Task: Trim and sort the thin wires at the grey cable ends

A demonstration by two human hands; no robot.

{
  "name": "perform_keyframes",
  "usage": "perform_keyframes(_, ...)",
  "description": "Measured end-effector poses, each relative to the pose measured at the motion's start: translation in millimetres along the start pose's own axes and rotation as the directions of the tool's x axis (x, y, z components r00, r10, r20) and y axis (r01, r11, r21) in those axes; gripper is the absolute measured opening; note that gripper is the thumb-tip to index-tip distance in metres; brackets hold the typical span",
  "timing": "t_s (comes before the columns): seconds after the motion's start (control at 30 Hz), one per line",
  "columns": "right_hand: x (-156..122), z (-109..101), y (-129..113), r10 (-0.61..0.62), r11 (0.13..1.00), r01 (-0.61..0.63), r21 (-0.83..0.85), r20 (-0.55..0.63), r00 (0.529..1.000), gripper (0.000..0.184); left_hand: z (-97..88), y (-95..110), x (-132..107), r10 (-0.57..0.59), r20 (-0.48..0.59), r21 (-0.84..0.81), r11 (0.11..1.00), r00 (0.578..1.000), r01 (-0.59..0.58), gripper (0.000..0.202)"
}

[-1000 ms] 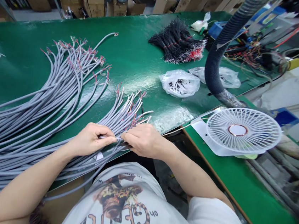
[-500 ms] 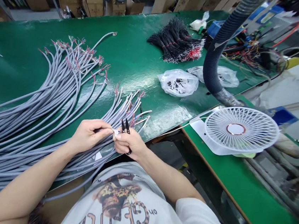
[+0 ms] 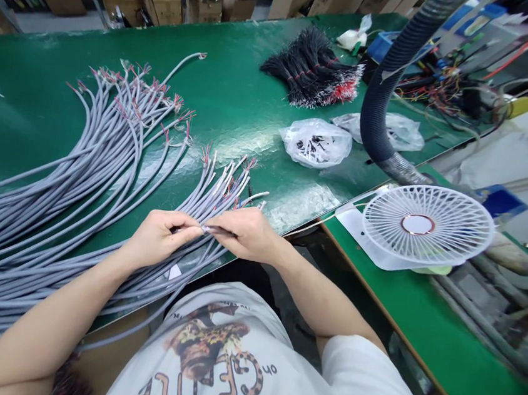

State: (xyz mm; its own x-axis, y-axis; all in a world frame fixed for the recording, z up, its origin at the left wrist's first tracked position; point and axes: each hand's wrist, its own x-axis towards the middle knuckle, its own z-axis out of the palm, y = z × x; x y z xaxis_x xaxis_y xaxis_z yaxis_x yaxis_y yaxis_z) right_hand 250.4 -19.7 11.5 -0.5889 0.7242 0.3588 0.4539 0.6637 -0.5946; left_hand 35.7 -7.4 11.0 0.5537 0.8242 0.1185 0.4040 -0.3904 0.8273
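Note:
My left hand point(image 3: 161, 237) is closed in a pinch on the end of a grey cable, and a small pale bit of it shows at the fingertips. My right hand point(image 3: 247, 230) is closed around dark thread snips point(image 3: 222, 231), mostly hidden under the fingers. Their tips point left and meet the cable end between my two hands; whether the blades are apart I cannot tell. Beneath both hands runs a bundle of grey cables point(image 3: 192, 206), with stripped ends and thin red and white wires showing just beyond.
A larger bundle of grey cables point(image 3: 79, 159) spreads over the green table point(image 3: 237, 94) on the left. Farther back lie black wires point(image 3: 306, 70) and a clear bag of small black parts point(image 3: 315, 144). A black hose point(image 3: 377, 109) and white fan point(image 3: 428, 230) stand at right.
My right hand has rolled over, back upward, swinging the snips from pointing up to pointing left at the cable end. My left hand has stayed nearly in place.

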Motion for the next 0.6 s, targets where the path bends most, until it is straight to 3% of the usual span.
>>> perform_keyframes(0.1,9,1,1,0.213,0.941,-0.221,0.255,0.058,0.975,0.017,1.9,-2,0,0.086,0.041,0.055,0.995,0.995,-0.088,0.019)
perform_keyframes(0.2,17,9,8,0.433,0.67,-0.441,0.597,0.168,0.886,0.015,0.0,-1,-1,0.129,0.061,0.067,0.989,0.99,-0.133,0.017)
perform_keyframes(0.3,20,26,14,0.515,0.353,-0.492,0.796,0.274,0.812,0.025,-3.7,0,-1,0.077,0.033,0.011,0.997,0.997,-0.077,0.016)
perform_keyframes(0.37,19,39,13,0.536,0.267,-0.43,0.863,0.238,0.81,0.03,-5.4,0,-1,0.003,-0.01,-0.051,0.999,1.0,-0.004,0.016)
perform_keyframes(0.43,16,50,9,0.577,0.335,-0.334,0.881,0.088,0.812,0.029,-5.6,-2,0,-0.094,-0.086,-0.122,0.989,0.992,0.083,0.016)
perform_keyframes(0.5,12,56,2,0.584,0.546,-0.259,0.796,-0.14,0.8,0.024,-4.1,-5,1,-0.177,-0.187,-0.183,0.973,0.966,0.143,0.02)
perform_keyframes(0.6,8,53,-7,0.358,0.879,-0.167,0.447,-0.387,0.85,0.02,-0.7,-7,2,-0.186,-0.253,-0.185,0.973,0.949,0.141,0.022)
